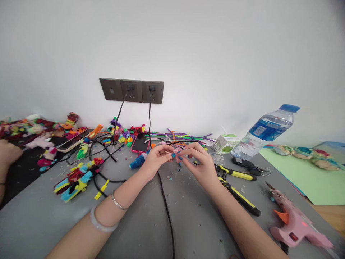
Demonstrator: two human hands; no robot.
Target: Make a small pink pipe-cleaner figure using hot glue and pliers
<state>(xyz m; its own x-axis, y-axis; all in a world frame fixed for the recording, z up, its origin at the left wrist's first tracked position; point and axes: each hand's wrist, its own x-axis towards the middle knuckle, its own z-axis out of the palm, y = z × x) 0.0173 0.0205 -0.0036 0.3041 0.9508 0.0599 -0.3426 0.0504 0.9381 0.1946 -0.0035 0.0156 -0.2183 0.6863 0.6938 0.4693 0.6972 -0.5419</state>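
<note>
My left hand (pixel 157 158) and my right hand (pixel 201 162) meet over the middle of the grey table (pixel 151 223). Both pinch a small pink fuzzy craft piece (pixel 178 150) between their fingertips. My nails are painted blue. Two bracelets sit on my left wrist. A black cable (pixel 165 208) runs under my hands toward me. A bundle of coloured pipe cleaners (pixel 178 136) lies just beyond my fingers.
A pink glue gun (pixel 293 225) lies at the right front, yellow-handled pliers (pixel 237 187) beside my right arm. A water bottle (pixel 265 131), a small carton (pixel 225 143), a phone (pixel 140 142) and several colourful fuzzy figures (pixel 75 180) crowd the table. Another person's hand (pixel 7 154) is at far left. Wall sockets (pixel 132 90) hold plugs.
</note>
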